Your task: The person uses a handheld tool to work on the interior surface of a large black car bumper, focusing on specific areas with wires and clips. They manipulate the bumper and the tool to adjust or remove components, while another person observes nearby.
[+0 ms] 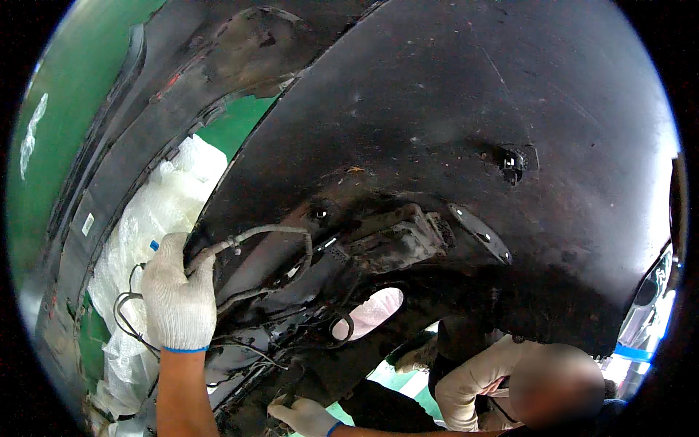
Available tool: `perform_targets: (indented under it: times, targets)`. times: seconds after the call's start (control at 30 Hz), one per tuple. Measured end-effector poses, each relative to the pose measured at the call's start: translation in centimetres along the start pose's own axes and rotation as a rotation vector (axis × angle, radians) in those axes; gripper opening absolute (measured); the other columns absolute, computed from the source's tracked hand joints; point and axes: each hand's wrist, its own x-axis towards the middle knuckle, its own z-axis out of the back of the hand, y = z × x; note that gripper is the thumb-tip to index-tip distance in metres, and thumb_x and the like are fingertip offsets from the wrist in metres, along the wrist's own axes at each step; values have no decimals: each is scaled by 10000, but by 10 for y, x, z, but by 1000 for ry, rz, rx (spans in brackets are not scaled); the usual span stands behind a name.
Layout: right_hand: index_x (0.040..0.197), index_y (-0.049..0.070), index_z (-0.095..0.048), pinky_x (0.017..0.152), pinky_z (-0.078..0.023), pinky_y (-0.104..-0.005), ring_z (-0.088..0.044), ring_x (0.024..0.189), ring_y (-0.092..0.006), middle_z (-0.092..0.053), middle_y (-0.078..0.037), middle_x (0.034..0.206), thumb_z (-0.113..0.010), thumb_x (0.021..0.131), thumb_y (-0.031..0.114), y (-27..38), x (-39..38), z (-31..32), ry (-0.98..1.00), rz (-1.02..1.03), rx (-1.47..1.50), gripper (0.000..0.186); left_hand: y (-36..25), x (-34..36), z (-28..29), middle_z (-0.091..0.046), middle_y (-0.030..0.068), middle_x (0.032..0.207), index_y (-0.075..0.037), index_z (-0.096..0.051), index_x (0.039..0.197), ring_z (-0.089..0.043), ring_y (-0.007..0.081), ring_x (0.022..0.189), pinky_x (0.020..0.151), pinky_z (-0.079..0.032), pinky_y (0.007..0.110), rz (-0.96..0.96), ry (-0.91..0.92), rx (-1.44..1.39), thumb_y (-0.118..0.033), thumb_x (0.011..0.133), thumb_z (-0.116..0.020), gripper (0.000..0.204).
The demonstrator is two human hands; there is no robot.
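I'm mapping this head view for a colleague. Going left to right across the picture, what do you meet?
Green floor → white plastic wrap → left hand gripping a grey cable → oval hole in the black panel → small black clip → blue tape.

White knit gloves, blue cuffs: left hand (178, 295), right hand (306, 416).

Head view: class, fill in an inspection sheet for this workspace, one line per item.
Surface: green floor under a big black car bumper shell, dusty inside.
Job's things: grey wire harness along the shell's inner brackets.
Clutter: clear plastic wrap bunched at left.
Grips: left hand, white glove, closed round the harness; right hand, gloved, on the shell's lower edge.
Cables: thin black wires loop beside the left hand.
Surroundings: another person's gloved hand, lower right.
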Motion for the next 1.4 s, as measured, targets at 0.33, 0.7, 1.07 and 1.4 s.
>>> perform_targets:
  times: [0.33,0.7,1.07,1.4]
  targets:
    - [819,24,-743,719,-504,-458,-686,746,-231,-696,-128,743,-714,1002,565,1,2,-8,19,87,56,571,-10,-7,5,-729,231,956,40,-719,1099,-719,360,878,830,-543,417,-79,-36,79,-77,919,-777,223]
    - [929,24,-767,792,-533,-462,-735,840,-268,-744,-149,825,-713,997,528,14,1,-9,-14,71,11,511,0,-5,3,-735,231,976,25,-731,1132,-725,373,903,854,-555,433,-112,-28,72,-137,942,-795,258]
    - [1289,50,-685,931,-559,-398,-727,1055,-244,-749,-119,1150,-583,1107,340,-23,-11,-18,25,48,230,357,34,62,-72,-793,254,1108,-41,-765,1191,-781,419,1065,958,-593,554,71,3,182,-225,933,-665,332]
    - [1206,-24,-719,926,-540,-393,-670,1036,-219,-719,-92,1126,-685,1043,288,-46,2,-59,-316,448,-6,354,177,-183,48,-683,288,1395,31,-635,1423,-626,459,1338,1183,-470,514,130,-260,-214,-319,912,-808,643]
